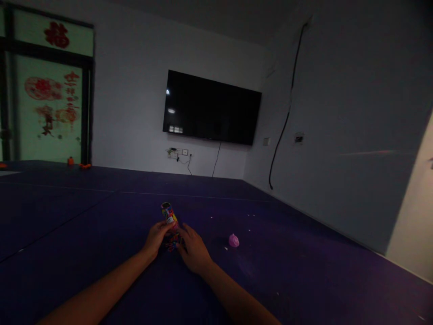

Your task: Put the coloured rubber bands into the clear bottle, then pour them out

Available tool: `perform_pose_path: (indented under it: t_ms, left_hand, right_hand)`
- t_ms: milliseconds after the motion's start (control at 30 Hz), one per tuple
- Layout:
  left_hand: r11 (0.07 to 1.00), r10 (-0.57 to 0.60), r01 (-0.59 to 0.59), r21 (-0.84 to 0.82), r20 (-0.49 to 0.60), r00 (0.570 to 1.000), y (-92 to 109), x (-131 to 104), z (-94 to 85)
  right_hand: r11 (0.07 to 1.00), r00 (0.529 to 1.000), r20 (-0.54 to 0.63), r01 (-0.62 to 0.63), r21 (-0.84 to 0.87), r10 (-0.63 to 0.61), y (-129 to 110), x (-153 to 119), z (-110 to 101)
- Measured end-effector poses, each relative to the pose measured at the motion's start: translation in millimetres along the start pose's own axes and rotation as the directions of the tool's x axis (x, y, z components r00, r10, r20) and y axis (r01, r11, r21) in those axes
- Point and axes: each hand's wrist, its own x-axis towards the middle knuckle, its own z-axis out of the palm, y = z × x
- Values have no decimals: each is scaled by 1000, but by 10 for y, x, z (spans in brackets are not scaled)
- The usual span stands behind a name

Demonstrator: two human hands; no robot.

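Note:
Both of my hands are together near the middle of the dark purple floor covering. My left hand point(156, 238) is closed on a small colourful printed tube point(170, 215), its thumb laid across the side. The tube tilts away from me, and a dark round end shows at its top. My right hand point(194, 249) curls around the lower end from the right, fingers bent against it. Between the hands, below the tube, is a multicoloured piece point(172, 243); I cannot tell whether it is part of the tube. The right fingertips are partly hidden.
A pink lump-shaped object point(233, 240) lies right of my right hand, with several small white scraps around it. Small orange items point(71, 161) sit by the glass door. A black television point(212, 108) and a hanging black cable point(287, 119) are on the walls.

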Motion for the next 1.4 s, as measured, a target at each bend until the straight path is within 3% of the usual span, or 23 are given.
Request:
perform_pose_path:
  t_ms: [433, 900, 1133, 1267, 1400]
  left_hand:
    - [1000, 10, -12, 15, 111, 994, 60, -89, 48]
    - [999, -4, 4, 36, -22, 1000, 55, -117, 45]
    - [999, 27, -24, 40, -83, 996, 5, -41, 14]
    - [998, 40, -36, 48, -87, 995, 9, -37, 11]
    - [997, 43, -38, 64, -81, 996, 15, -45, 8]
  right_hand:
    - [996, 995, 79, -60, -66, 66, -7, 19, 68]
    - [997, 994, 91, -55, -49, 59, 19, 18, 60]
    - [1000, 999, -31, -21, 3, 21, 22, 32, 59]
    - [995, 986, -148, -61, 78, 72, 58, 65, 48]
    - [989, 976, -191, -85, 121, 107, 93, 69, 49]
